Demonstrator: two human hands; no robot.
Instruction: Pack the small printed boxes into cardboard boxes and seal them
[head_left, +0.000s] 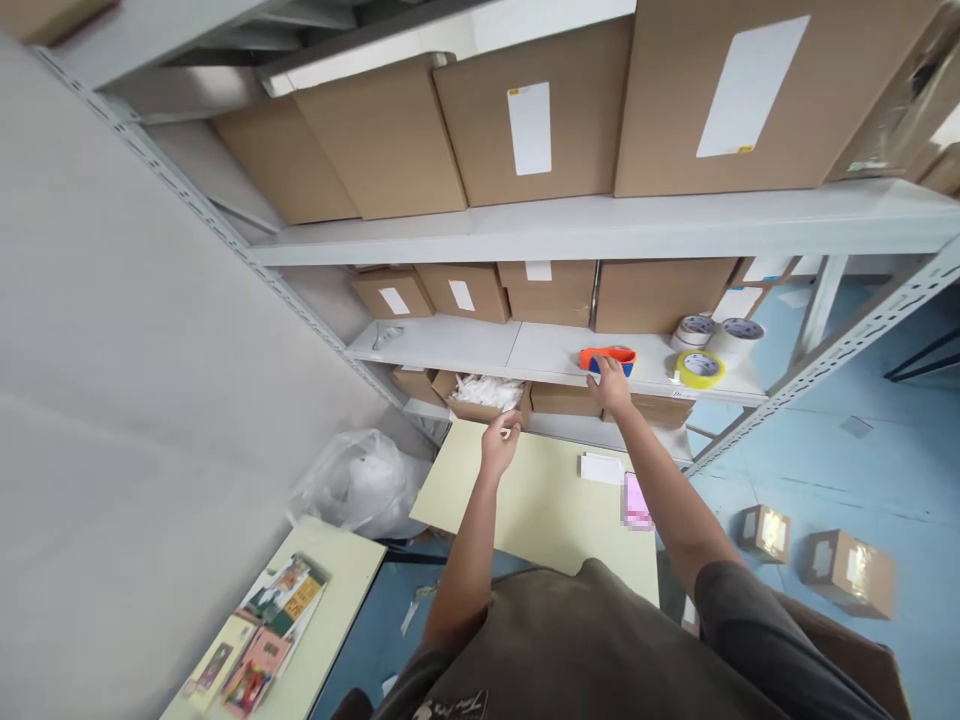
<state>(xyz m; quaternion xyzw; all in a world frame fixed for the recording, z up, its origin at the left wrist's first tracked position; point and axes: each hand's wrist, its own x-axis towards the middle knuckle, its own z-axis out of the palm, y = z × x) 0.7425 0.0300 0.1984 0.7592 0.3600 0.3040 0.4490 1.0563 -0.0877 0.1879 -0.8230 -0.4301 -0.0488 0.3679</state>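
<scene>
The rack (592, 228) is of pale grey metal, with slotted uprights and several shelf levels; a plain, off-white wall (150, 350) runs along its left side. A pale yellow table (555, 510) stands directly before the rack, and a second table (349, 565), similarly topped, lies nearer the viewer, left of the rack. Blue, smooth flooring (825, 480) extends to the right of the rack, under even, whitish light.
</scene>
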